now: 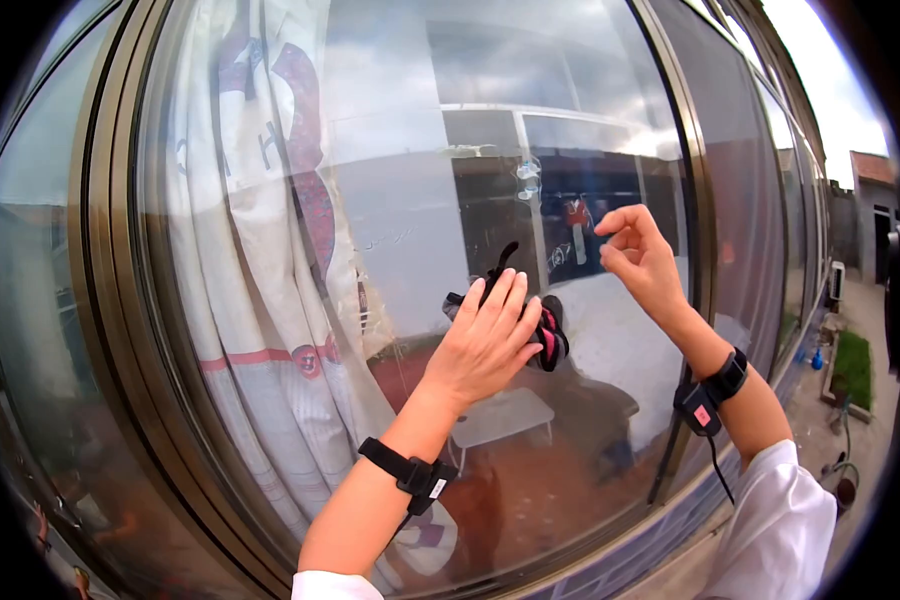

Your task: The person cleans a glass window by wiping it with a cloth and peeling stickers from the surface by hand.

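In the head view, a large window (390, 290) fills most of the scene, set in a brown metal frame (120, 300). Behind the glass hangs a white curtain (260, 230) with red and purple print, and further in stands a pale, low table (505, 415). Sky and rooflines are mirrored over the room. Outside, on the right, a paved yard runs past a strip of grass (851, 370) to a building (875, 200) with a reddish roof.

The left hand (482, 340) lies spread, fingers extended, over a black-and-pink bundle (551, 335) near the middle of the window; whether it grips the bundle or only presses on it, I cannot tell. The right hand (642, 262) is raised to the right of the bundle, fingers loosely curled, thumb apart from them, with nothing visible in its grasp.

The left hand covers much of the bundle, so its exact kind is unclear; a black loop sticks out above the fingers and pink-edged folds show at the right. Reflections blur the room, both sleeves are cut short by the lower part of the view, and the corners are black.

Counted: two hands, two black wrist straps (410, 470), each with a small box, one bundle, one curtain, one low table, one strip of grass.
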Demonstrator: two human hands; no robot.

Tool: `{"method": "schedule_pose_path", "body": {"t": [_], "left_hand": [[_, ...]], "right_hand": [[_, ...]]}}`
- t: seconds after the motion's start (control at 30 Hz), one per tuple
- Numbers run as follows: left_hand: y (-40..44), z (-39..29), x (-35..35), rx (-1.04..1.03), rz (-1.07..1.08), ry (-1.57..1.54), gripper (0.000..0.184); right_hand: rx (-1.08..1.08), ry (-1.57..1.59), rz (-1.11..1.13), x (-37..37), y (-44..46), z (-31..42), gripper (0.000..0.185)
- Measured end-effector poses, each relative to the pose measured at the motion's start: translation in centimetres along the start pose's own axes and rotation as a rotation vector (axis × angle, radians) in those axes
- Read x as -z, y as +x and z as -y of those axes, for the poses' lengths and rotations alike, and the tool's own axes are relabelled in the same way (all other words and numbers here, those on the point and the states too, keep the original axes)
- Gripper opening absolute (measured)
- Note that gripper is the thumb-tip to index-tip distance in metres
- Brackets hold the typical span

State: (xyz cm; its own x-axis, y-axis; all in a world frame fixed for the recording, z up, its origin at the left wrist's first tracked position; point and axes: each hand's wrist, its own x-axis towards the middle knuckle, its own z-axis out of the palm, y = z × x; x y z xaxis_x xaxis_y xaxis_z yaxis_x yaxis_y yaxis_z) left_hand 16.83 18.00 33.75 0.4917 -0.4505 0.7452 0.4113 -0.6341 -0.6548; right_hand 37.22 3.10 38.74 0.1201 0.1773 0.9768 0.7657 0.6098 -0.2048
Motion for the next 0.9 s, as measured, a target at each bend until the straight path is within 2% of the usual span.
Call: {"method": "schedule_pose_path", "body": {"t": [0.07,0.13,0.2,0.23,0.3,0.33,0.4,0.43,0.47,0.53,0.57,0.63,0.7,0.77,0.83,0.9], "left_hand": [[0.2,-0.1,0.3,0.001,0.033,0.023,0.054],[-0.3,-0.6,0.8,0.007,0.083,0.030,0.053],[-1.7,-1.0,1.6,-0.016,0.167,0.028,0.054],[-2.6,-1.2,2.1,-0.046,0.217,0.053,0.054],[-5.2,-0.6,3.7,-0.149,0.312,0.086,0.054],[-6.0,0.0,4.6,-0.180,0.350,0.116,0.054],[-7.2,1.4,6.6,-0.200,0.406,0.172,0.053],[-7.7,2.2,7.5,-0.155,0.384,0.184,0.053],[-7.9,3.2,8.5,-0.076,0.372,0.218,0.053],[-8.0,5.5,9.9,0.078,0.283,0.297,0.053],[-8.0,6.6,10.3,0.155,0.215,0.339,0.053],[-8.0,8.6,10.8,0.307,0.145,0.406,0.053],[-8.5,9.5,10.9,0.380,0.109,0.393,0.052],[-8.9,9.7,10.6,0.344,0.072,0.390,0.051],[-9.9,9.9,10.4,0.328,0.048,0.375,0.050],[-10.7,10.0,10.8,0.296,0.057,0.328,0.050]], "right_hand": [[-0.092,-0.103,0.066,4.7,-6.1,-2.5,0.011],[-0.284,-0.183,0.227,9.3,-12.0,-5.3,0.011],[-0.463,-0.424,0.312,12.7,-16.7,-7.1,0.008],[-0.519,-0.490,0.284,14.3,-19.0,-8.9,0.005],[-0.617,-0.589,0.236,17.9,-23.8,-14.0,0.014],[-0.612,-0.572,0.261,17.3,-23.3,-13.9,0.014],[-0.067,-0.770,0.188,15.7,-21.2,-11.0,0.026],[-0.059,-0.762,0.202,15.1,-19.7,-9.2,0.026],[0.092,-0.859,0.324,14.4,-17.6,-7.3,0.030],[0.208,-0.717,0.408,11.6,-13.7,-5.1,0.037],[0.165,-0.475,0.377,9.7,-12.0,-4.1,0.040],[-0.034,-0.197,0.389,5.3,-8.0,0.6,0.036],[0.248,-0.316,0.407,1.3,-3.6,1.7,0.035],[0.380,-0.377,0.382,-3.2,1.3,3.1,0.034],[0.701,-0.513,0.176,-7.7,6.6,4.3,0.034],[0.582,-0.382,0.113,-11.6,10.7,5.7,0.033]]}}
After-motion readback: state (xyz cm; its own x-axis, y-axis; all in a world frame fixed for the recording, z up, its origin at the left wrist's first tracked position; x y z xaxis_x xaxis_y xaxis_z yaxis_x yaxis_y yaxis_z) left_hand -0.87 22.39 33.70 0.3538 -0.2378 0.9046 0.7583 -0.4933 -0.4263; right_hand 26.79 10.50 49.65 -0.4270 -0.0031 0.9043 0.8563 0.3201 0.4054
